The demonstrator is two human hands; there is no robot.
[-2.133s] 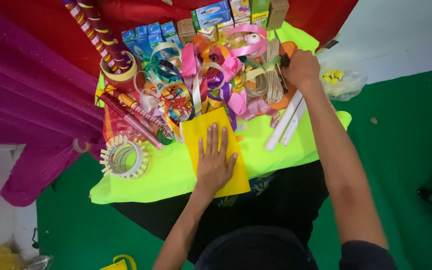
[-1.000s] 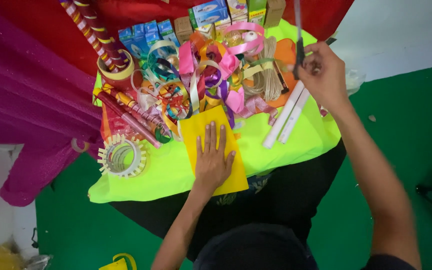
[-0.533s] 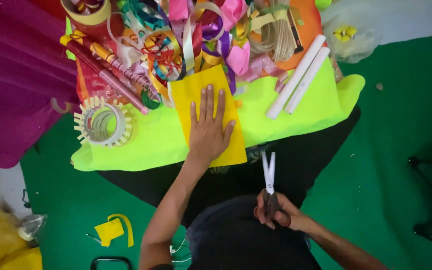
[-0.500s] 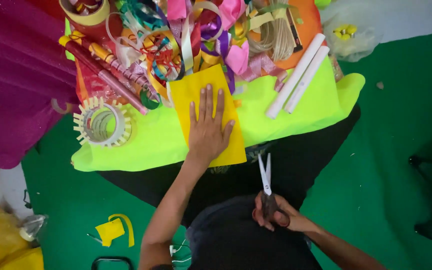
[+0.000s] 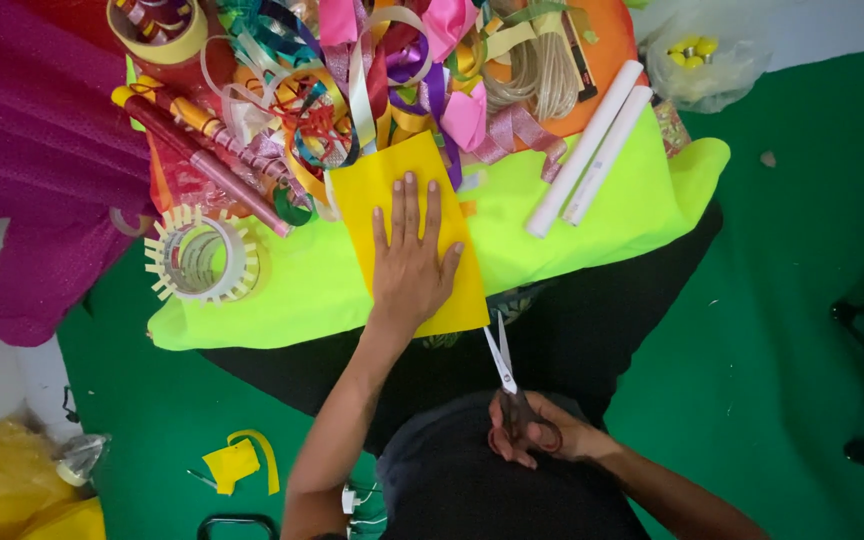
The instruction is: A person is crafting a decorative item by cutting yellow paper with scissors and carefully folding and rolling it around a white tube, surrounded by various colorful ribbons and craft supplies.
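A yellow sheet of paper (image 5: 387, 180) lies on the neon-yellow table cover (image 5: 282, 290), its near corner hanging over the table's front edge. My left hand (image 5: 410, 262) presses flat on the sheet, fingers spread. My right hand (image 5: 537, 440) is low near my lap, its fingers through the dark handles of a pair of scissors (image 5: 504, 368). The blades are slightly apart and point up toward the sheet's near corner without touching it.
A heap of coloured ribbons (image 5: 372, 80) fills the back of the table. Two white paper rolls (image 5: 592, 140) lie at right, a tape ring with paper tabs (image 5: 202, 255) at left, wrapped rolls (image 5: 202, 150) beside it. Yellow scraps (image 5: 237, 462) lie on the green floor.
My right hand took the scissors from the table's back right and brought them down to my lap; the blades now sit a little higher, closer to the sheet. The left hand stayed pressed on the paper.
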